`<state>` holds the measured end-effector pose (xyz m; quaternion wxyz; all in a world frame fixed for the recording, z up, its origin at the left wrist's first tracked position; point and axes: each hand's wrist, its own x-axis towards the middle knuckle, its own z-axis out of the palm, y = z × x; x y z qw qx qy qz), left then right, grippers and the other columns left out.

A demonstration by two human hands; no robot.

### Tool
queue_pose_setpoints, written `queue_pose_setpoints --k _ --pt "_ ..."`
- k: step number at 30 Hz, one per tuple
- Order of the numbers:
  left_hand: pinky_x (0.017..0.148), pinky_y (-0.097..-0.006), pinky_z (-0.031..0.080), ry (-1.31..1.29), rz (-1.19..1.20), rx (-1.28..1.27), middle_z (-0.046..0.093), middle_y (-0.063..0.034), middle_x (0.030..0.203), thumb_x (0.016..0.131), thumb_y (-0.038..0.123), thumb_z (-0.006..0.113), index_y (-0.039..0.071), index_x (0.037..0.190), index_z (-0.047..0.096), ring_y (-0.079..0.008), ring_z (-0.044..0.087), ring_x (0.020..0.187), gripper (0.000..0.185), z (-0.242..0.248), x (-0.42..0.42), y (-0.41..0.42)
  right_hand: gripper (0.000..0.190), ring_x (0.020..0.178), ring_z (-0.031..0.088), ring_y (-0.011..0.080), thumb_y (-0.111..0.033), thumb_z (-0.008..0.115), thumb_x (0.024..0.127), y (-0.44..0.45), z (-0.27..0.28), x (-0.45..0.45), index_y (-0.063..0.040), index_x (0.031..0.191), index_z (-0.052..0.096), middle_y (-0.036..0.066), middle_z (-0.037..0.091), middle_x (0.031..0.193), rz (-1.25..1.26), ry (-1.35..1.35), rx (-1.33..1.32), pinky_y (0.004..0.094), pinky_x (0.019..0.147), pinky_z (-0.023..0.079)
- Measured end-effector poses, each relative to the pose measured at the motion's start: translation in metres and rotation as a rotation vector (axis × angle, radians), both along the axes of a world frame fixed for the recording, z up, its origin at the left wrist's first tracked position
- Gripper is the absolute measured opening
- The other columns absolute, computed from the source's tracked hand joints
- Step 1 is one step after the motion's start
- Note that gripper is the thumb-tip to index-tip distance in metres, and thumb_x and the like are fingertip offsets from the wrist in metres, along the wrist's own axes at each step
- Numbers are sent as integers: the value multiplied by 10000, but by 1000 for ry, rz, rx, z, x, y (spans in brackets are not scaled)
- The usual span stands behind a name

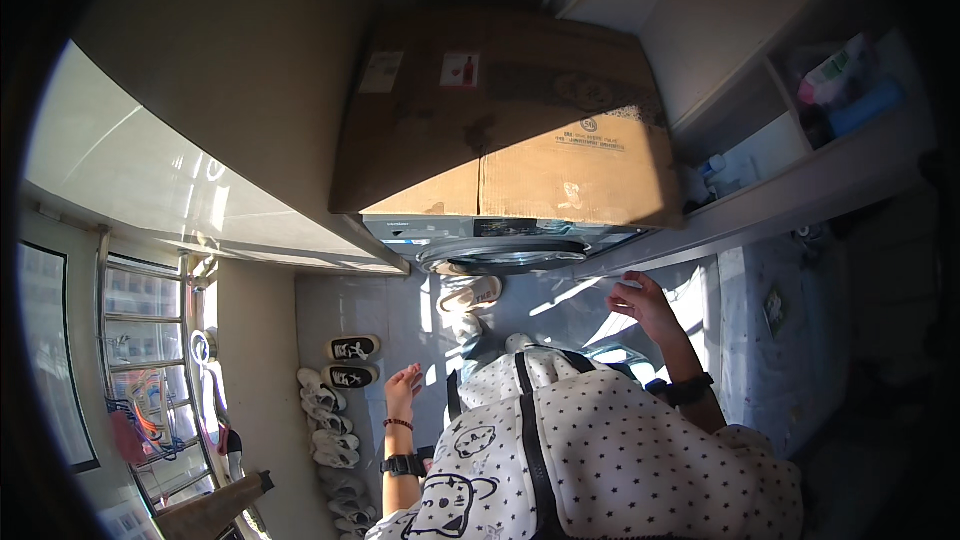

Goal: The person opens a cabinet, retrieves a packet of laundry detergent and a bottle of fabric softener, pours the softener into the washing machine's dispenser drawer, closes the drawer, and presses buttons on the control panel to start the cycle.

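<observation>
My left hand [403, 388] is held out over the grey floor, fingers apart and nothing in it, to the right of a pair of black-and-white sneakers [352, 363]. My right hand [639, 300] is raised with fingers bent and apart, also holding nothing, below and to the right of a front-loading washing machine [510, 247]. A large cardboard box [517, 127], partly in sunlight, lies on top of the washer. Slippers [469, 294] rest on the floor just below the washer's round door.
Several white shoes [330, 420] line the left wall. A curved cabinet [225, 187] stands at upper left. On the right are shelves [787, 109] holding bottles and packages. Hangers [154, 420] hang by a metal rack at far left.
</observation>
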<state>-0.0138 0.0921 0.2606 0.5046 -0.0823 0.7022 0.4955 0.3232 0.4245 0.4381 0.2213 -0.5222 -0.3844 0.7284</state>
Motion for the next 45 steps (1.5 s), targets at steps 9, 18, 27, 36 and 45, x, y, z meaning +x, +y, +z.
queue_pose_setpoints --k 9,18,27,36,45 --pt "1084 -454 288 -250 -606 -428 388 -207 1445 736 806 500 -21 1366 448 -343 357 1344 1040 -61 158 -21 307 851 667 161 -46 625 892 17 -53 43 -3 1182 531 106 673 968 386 -225 165 273 735 541" --pt "978 -347 434 -325 -892 -558 581 -227 1245 602 810 632 -110 1218 546 -314 552 1178 1110 -111 292 -62 308 644 658 152 -108 559 928 15 -114 52 -44 1230 568 71 645 842 660 -433 259 256 582 513" --pt "922 -371 481 -294 -791 -752 590 -276 1194 675 724 636 -173 1180 527 -328 600 1108 1035 -139 336 -120 230 691 675 245 -137 595 909 43 -144 -22 -91 1133 616 51 692 756 411 -544 1092 329 639 516" --pt "967 -352 442 -155 -1224 -732 604 -215 1215 622 815 608 -73 1167 598 -325 566 1164 1042 -200 325 -121 240 595 644 176 -301 688 853 56 -150 -77 -82 938 638 47 674 714 181 -513 1208 270 535 471" --pt "863 -335 502 14 -1099 -852 656 -178 1091 657 716 667 -164 1243 442 -241 650 990 1081 -213 332 -131 335 589 639 255 -390 686 825 56 -144 -104 -68 733 677 73 655 630 69 -755 982 337 544 451"
